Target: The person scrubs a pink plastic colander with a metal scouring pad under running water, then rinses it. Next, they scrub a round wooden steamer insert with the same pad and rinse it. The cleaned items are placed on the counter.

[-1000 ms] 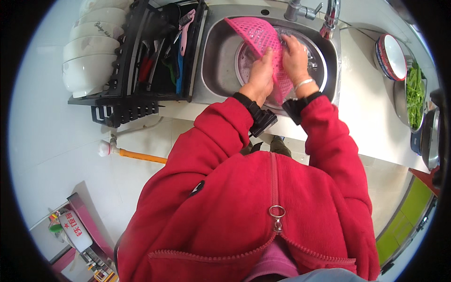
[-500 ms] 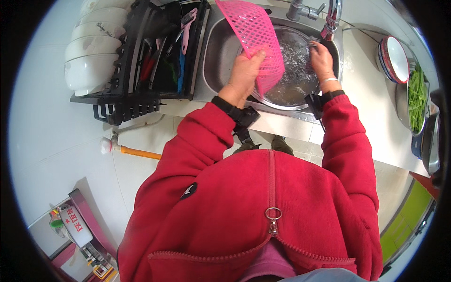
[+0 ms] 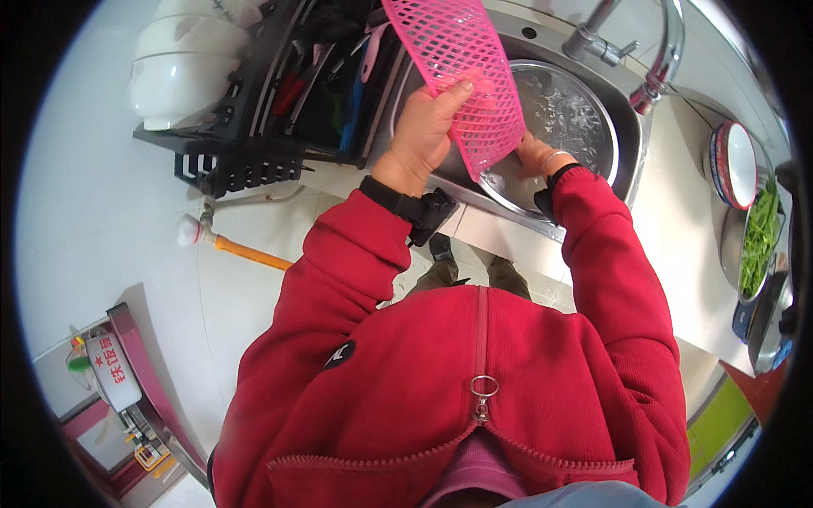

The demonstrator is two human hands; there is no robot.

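Note:
My left hand (image 3: 421, 134) grips the edge of a pink plastic basket (image 3: 478, 63) with diamond-shaped holes, thumb on the near side. The basket is tilted on its side above the left part of a round metal basin (image 3: 615, 144). Rippling water fills this basin, which sits in the steel sink (image 3: 635, 169). Low over the basin's near side is my right hand (image 3: 542, 157), partly behind the basket's lower right edge. Its fingers are mostly hidden, so whether they hold anything is unclear.
A curved metal faucet (image 3: 669, 68) stands behind the sink. To the left, a black rack (image 3: 279, 68) holds white bowls (image 3: 178, 85) and utensils. On the right counter are stacked bowls (image 3: 737, 165) and green vegetables (image 3: 760, 241) in a metal tray.
My right hand has come from the basin's far right side to its near side, by the basket. My left hand still holds the basket. The head view has shifted.

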